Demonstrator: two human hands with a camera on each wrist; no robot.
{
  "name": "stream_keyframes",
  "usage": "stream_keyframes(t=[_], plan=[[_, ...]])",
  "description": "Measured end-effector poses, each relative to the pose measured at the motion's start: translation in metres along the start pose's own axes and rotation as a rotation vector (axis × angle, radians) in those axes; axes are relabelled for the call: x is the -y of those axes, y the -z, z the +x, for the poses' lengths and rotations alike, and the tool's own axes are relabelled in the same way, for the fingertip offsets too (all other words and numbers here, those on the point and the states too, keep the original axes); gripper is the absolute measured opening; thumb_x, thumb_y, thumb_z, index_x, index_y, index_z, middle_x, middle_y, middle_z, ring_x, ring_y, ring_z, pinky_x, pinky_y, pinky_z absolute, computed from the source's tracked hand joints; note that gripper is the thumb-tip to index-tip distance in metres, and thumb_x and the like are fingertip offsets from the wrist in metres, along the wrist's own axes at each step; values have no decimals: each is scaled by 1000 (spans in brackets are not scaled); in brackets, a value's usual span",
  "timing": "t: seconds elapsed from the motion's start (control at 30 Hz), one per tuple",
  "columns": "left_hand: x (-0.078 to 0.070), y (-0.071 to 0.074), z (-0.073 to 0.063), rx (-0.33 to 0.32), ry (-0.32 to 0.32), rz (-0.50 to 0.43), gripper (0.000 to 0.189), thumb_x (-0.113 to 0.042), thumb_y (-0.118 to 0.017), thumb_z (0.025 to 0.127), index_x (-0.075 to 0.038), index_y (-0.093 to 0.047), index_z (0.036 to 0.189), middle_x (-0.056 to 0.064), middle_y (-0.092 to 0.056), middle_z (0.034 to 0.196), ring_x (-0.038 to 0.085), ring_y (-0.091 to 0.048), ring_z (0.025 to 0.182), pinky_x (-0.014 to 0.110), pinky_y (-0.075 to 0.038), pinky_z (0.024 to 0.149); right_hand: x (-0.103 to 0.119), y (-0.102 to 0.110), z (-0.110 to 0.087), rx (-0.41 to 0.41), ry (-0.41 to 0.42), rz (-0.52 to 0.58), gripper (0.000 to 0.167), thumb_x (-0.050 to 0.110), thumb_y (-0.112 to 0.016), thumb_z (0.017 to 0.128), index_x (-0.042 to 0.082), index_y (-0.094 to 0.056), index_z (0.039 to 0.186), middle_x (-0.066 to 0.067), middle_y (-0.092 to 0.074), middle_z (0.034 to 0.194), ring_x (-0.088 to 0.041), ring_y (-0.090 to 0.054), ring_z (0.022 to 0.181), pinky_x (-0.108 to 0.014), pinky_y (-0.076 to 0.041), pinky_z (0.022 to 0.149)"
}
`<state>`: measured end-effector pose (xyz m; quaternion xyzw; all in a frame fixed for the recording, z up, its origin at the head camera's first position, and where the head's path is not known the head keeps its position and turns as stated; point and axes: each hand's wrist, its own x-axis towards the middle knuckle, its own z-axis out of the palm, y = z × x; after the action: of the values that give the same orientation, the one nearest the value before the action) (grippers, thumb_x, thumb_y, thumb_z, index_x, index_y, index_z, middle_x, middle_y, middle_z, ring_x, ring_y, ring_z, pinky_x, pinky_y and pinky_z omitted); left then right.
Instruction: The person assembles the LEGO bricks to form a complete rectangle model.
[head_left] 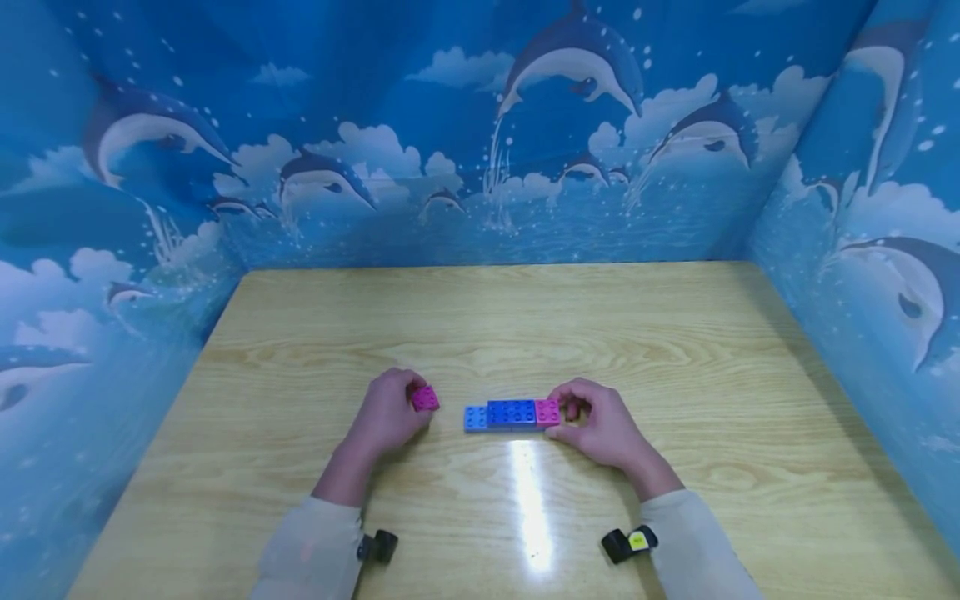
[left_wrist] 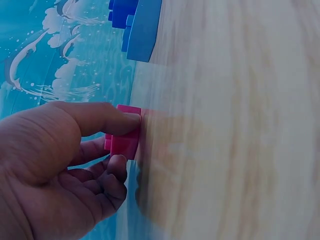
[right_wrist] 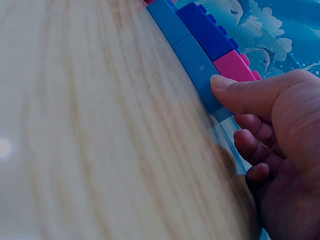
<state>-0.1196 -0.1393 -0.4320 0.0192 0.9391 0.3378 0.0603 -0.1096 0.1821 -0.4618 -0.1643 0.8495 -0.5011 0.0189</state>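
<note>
My left hand (head_left: 392,411) pinches a small magenta building brick (head_left: 425,398) between thumb and fingers, close over the table. In the left wrist view that brick (left_wrist: 125,142) shows its studs facing away from the tabletop. To its right lies a joined row of bricks: a lower layer of light blue bricks (right_wrist: 196,65), with a dark blue brick (head_left: 512,412) and a pink brick (head_left: 547,412) on top. Light blue studs stay bare at the row's left end. My right hand (head_left: 596,421) grips the row's right end, thumb on the near side of the light blue layer.
The wood-grain table (head_left: 480,325) stretches out around the bricks. Behind it and along both sides hangs a blue curtain (head_left: 450,100) printed with dolphins. A bright streak of light reflects off the tabletop in front of the row.
</note>
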Motion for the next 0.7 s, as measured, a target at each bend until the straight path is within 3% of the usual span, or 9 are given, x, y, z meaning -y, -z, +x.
stream_keyframes(t=[0.2, 0.37, 0.7], plan=[[-3, -1, -1, -6, -21, -71, 40, -5, -86, 74, -2, -67, 109, 6, -59, 94, 20, -56, 82, 32, -53, 70, 1, 0, 0, 5, -4, 6, 39, 4, -91, 67, 12, -70, 100, -6, -60, 80, -23, -55, 72, -28, -47, 60], [-15, 0, -7, 0, -59, -148, 38, -8, -86, 76, -5, -67, 108, 4, -58, 93, 19, -56, 80, 33, -52, 68, 2, 1, 0, 8, -8, 1, 39, 4, -91, 68, 13, -70, 99, -7, -60, 80, -23, -55, 72, -28, -47, 61], [-30, -2, -12, 31, -132, -153, 37, -8, -85, 78, -8, -67, 110, 1, -56, 90, 17, -53, 76, 31, -51, 62, 1, 1, -1, 6, -6, -12, 39, 5, -91, 68, 13, -70, 100, -5, -60, 79, -22, -54, 72, -28, -46, 61]])
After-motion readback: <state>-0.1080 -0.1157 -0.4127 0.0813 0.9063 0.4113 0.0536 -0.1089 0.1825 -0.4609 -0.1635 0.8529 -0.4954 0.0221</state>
